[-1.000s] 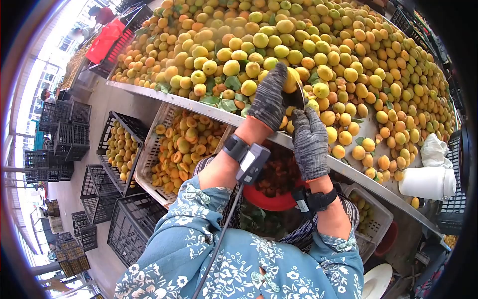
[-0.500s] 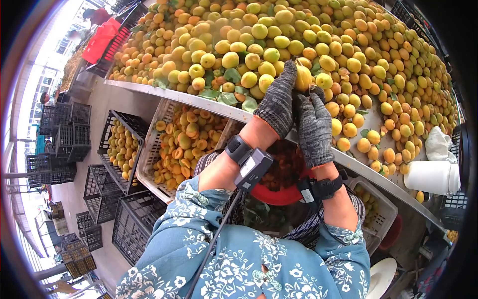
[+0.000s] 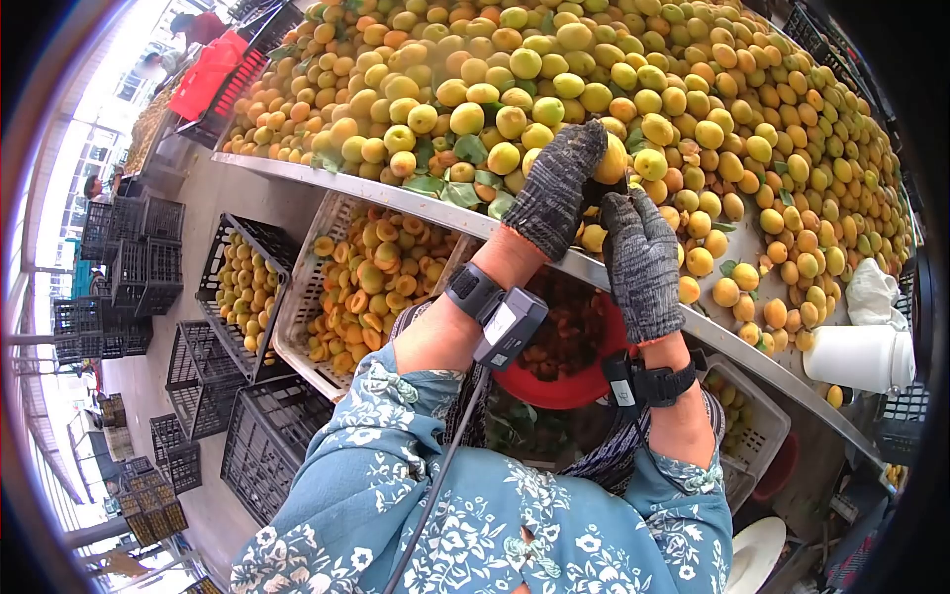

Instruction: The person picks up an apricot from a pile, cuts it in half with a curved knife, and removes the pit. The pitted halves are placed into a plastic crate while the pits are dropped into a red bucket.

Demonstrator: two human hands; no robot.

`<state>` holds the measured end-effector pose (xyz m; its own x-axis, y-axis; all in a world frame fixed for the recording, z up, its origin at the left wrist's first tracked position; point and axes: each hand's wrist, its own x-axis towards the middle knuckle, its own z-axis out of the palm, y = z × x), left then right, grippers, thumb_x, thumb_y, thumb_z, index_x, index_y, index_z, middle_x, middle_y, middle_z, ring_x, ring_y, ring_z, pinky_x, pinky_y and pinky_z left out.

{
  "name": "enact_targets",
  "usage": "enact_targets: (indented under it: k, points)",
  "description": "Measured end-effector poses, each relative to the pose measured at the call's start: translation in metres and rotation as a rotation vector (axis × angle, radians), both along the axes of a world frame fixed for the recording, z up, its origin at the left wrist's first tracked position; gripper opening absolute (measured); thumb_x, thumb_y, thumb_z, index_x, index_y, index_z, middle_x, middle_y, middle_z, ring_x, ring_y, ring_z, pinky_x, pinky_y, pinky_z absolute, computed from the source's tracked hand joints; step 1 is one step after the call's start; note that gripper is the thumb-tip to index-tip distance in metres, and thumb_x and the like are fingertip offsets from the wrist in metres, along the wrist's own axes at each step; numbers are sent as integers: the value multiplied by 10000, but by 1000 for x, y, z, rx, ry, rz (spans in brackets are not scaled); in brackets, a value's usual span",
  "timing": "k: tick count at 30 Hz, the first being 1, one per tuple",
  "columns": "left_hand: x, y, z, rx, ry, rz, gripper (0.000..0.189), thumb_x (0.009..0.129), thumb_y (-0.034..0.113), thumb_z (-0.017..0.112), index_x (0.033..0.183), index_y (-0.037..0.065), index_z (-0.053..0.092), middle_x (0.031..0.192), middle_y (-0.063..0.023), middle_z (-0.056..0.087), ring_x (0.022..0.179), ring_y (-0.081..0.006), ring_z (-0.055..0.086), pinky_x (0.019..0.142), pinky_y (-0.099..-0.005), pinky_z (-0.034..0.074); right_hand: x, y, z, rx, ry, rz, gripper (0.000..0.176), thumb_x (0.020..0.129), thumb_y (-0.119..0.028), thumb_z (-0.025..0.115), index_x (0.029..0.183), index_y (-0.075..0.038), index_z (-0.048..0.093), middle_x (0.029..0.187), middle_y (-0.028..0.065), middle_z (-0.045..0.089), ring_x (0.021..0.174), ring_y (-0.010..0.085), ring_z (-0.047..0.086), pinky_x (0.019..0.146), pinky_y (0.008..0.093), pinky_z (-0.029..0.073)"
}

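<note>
My left hand [image 3: 559, 188], in a dark grey knitted glove, grips a yellow apricot [image 3: 611, 163] between thumb and fingers at the edge of a large heap of apricots [image 3: 712, 139]. Close below that fruit is my right hand [image 3: 641, 262], gloved the same way, its fingers bent and pressed together. A small dark thing shows at the right fingertips, too small to name. Beneath both hands stands a red tub [image 3: 559, 394] with dark brownish pieces inside. To its left, a white crate [image 3: 289, 332] holds split apricot halves [image 3: 371, 287].
The metal table edge [image 3: 396, 206] runs across in front of me. Black crates [image 3: 267, 445] stand on the floor at left, one with whole apricots [image 3: 247, 292]. A white container [image 3: 861, 356] lies at the right, and a pale crate [image 3: 757, 426] sits below the table.
My right hand has moved slightly right and down, opening a small gap from my left hand. The apricot is still in my left hand.
</note>
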<state>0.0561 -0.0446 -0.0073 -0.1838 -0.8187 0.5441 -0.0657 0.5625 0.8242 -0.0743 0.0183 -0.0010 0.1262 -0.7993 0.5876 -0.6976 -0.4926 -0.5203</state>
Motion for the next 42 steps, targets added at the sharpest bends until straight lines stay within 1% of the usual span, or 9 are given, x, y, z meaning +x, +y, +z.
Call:
enact_targets:
  k: [3, 9, 13, 17, 27, 29, 34, 39, 42]
  points:
    - [-6, -22, -17, 512, 460, -121, 354, 974, 370, 512, 1093, 42, 571, 1020, -87, 633, 943, -184, 615, 872, -316, 507, 5, 8, 10, 200, -155, -20, 223, 882, -29, 536, 1076, -10, 644, 1061, 177, 623, 910, 325, 616, 819, 380, 500]
    - [-3, -14, 5, 941, 865, -319, 333, 988, 314, 496, 1170, 42, 553, 1043, -52, 615, 954, -132, 599, 872, -259, 503, 1, 10, 5, 365, -349, 4, 210, 909, -87, 544, 1078, -5, 636, 1007, 198, 632, 896, 332, 615, 780, 401, 485]
    - [-10, -1, 21, 1005, 887, -316, 320, 965, 377, 529, 1095, 88, 570, 966, -18, 612, 852, -113, 605, 765, -252, 526, 5, 10, 5, 309, -359, -29, 230, 923, -132, 554, 1074, 32, 611, 960, 200, 639, 879, 319, 616, 771, 373, 482]
    - [-22, 10, 18, 995, 964, -315, 521, 917, 527, 529, 1087, 35, 562, 964, -117, 634, 864, -241, 622, 805, -352, 523, 8, 4, 13, 240, -528, 30, 244, 924, -142, 557, 1075, 46, 596, 945, 171, 642, 866, 262, 608, 792, 328, 478]
    - [-10, 13, 30, 732, 697, -245, 442, 962, 426, 501, 1154, 30, 542, 1036, -138, 626, 974, -254, 609, 879, -333, 508, 3, 4, 14, 332, -375, -86, 366, 918, -215, 574, 1225, -15, 566, 1027, 215, 653, 932, 309, 643, 813, 378, 493]
    - [-6, -2, 17, 1070, 997, -476, 313, 932, 334, 595, 1155, 121, 542, 978, -51, 612, 905, -186, 611, 807, -345, 524, 3, 3, 20, 401, -342, -106, 366, 916, -247, 576, 1225, -52, 576, 1013, 222, 650, 921, 332, 643, 789, 402, 499]
    - [-8, 0, 16, 1048, 974, -371, 314, 915, 332, 615, 1143, 122, 566, 981, -44, 613, 884, -162, 607, 775, -332, 522, 7, 7, 26, 454, -63, -269, 392, 915, -343, 557, 1228, -109, 578, 928, 216, 654, 837, 386, 634, 716, 454, 496]
    - [-13, 0, 10, 920, 849, -220, 347, 955, 348, 535, 1131, 50, 563, 1014, -120, 628, 928, -238, 613, 839, -359, 514, 7, -3, -2, 373, -228, -102, 347, 924, -260, 544, 1217, -78, 581, 1017, 209, 645, 927, 373, 622, 782, 434, 492]
    - [-12, -3, 2, 907, 876, -195, 259, 911, 276, 603, 1106, 105, 607, 966, -8, 610, 864, -124, 596, 738, -272, 501, 7, -5, -15, 344, -297, 8, 298, 929, -172, 522, 1187, -42, 595, 1120, 197, 626, 1024, 356, 596, 852, 401, 480]
